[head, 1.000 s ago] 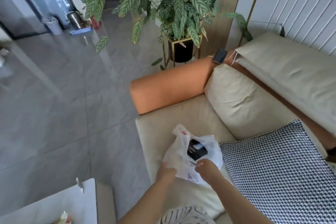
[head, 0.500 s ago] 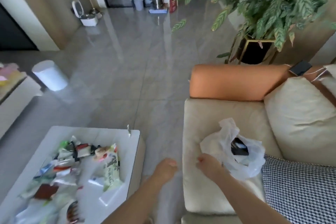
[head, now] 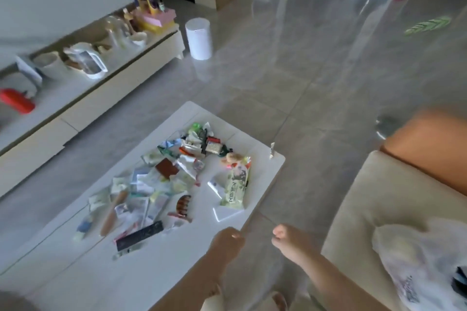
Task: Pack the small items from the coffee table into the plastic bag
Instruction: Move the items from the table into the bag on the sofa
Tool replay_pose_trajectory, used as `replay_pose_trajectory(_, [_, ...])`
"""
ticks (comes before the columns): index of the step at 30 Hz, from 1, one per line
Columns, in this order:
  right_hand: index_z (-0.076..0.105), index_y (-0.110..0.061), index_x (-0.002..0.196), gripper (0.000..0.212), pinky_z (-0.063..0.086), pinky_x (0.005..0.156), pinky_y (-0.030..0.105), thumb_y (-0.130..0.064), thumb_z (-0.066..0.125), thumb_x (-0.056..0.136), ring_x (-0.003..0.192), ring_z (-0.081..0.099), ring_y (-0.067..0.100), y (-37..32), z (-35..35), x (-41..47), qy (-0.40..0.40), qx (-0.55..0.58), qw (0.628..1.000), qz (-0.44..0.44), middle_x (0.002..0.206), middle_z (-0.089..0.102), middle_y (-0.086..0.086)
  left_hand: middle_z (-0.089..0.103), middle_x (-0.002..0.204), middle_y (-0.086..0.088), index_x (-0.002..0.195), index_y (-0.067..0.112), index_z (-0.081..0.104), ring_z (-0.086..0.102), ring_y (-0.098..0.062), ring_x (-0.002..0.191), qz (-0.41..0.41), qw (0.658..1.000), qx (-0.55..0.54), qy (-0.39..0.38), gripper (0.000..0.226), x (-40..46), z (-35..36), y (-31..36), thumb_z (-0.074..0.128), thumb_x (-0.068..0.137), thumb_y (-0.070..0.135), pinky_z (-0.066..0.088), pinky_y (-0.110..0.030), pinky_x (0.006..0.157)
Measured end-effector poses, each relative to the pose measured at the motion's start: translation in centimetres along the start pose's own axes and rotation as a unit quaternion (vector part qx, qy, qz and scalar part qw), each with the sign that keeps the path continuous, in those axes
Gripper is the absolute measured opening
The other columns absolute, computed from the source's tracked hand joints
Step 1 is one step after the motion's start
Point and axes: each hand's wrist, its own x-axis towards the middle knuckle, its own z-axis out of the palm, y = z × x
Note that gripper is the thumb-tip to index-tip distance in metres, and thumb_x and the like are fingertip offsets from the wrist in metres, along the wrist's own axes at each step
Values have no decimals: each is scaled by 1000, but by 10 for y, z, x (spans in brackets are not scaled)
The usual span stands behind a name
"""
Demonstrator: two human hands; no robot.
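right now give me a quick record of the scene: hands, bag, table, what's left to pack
left hand: over the near edge of the coffee table, fingers curled, holding nothing
right hand: over the floor between table and sofa, fingers curled, holding nothing
plastic bag: white, lying on the sofa seat at the right, something dark inside
coffee table: white, low
small items: many still heaped on the table: packets, a green snack pack, a brown hair claw, a dark flat box
packing state: far from done

A home living room is showing: a cream sofa [head: 379, 209] lower right, a low media cabinet [head: 83, 106] upper left, grey floor tiles [head: 290, 70] gleaming between.
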Motion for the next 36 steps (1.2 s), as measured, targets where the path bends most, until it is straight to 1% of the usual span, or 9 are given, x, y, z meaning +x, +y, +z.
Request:
replay_pose_trajectory(4, [59, -5, 121, 35, 44, 92, 25, -18, 48, 90, 116, 56, 23, -58, 36, 15, -45, -36, 998, -37, 125, 63, 9, 60, 125, -14, 118, 4, 59, 59, -30, 111, -34, 999, -29, 28, 29, 5, -51, -54, 58, 90, 9, 47, -35, 100])
replay_pose_trajectory(6, [61, -10, 114, 28, 42, 81, 22, -18, 47, 91, 116, 56, 21, -84, 53, 20, -65, -64, 994, -60, 117, 64, 5, 59, 125, -15, 118, 2, 58, 59, -28, 109, -46, 996, -64, 36, 28, 4, -74, -76, 57, 91, 9, 47, -34, 101])
replay_pose_trajectory(8, [59, -13, 92, 12, 36, 66, 23, -17, 48, 90, 109, 59, 24, -110, 70, 25, -70, -88, 990, -81, 100, 65, 5, 61, 122, -16, 117, 4, 60, 61, -29, 106, -68, 994, -71, 53, 27, 4, -96, -103, 55, 91, 10, 50, -33, 96])
replay_pose_trajectory(12, [57, -11, 117, 25, 40, 86, 21, -20, 48, 94, 115, 55, 19, -153, 105, 39, -87, -109, 984, -114, 123, 61, 6, 64, 109, -17, 109, 7, 63, 56, -21, 83, -99, 985, -115, 83, 23, 4, -130, -155, 54, 88, 10, 47, -26, 74])
replay_pose_trajectory(17, [54, -8, 119, 29, 39, 83, 18, -19, 48, 94, 113, 56, 17, -199, 159, 62, -144, -159, 967, -138, 123, 61, 5, 62, 92, -8, 109, 11, 64, 56, -18, 74, -160, 965, -163, 130, 23, 15, -165, -214, 55, 89, 15, 45, -20, 62])
replay_pose_trajectory(21, [52, -11, 123, 31, 40, 89, 18, -21, 47, 95, 117, 54, 15, -225, 199, 95, -163, -192, 955, -159, 128, 58, 2, 67, 92, -4, 106, 21, 62, 63, -20, 79, -185, 959, -165, 137, 19, 41, -180, -248, 53, 88, 21, 46, -21, 66])
replay_pose_trajectory(26, [46, -13, 133, 39, 42, 101, 26, -21, 46, 95, 126, 49, 17, -254, 245, 156, -176, -222, 943, -175, 138, 51, 2, 68, 113, -4, 120, 21, 59, 64, -21, 103, -192, 952, -180, 155, 30, 105, -194, -273, 48, 91, 24, 47, -20, 75])
replay_pose_trajectory(31, [47, -13, 132, 42, 43, 95, 27, -17, 53, 91, 121, 51, 18, -275, 281, 229, -138, -214, 940, -228, 145, 43, 1, 58, 129, -3, 128, 20, 54, 57, -21, 115, -169, 958, -138, 188, 36, 178, -199, -294, 46, 94, 22, 45, -23, 88])
replay_pose_trajectory(36, [38, -16, 137, 49, 43, 97, 29, -13, 52, 91, 126, 40, 20, -290, 305, 290, -62, -358, 853, -374, 138, 44, 2, 47, 133, -2, 135, 23, 48, 42, -21, 125, -140, 960, -32, 240, 48, 240, -205, -320, 47, 89, 10, 41, -32, 100])
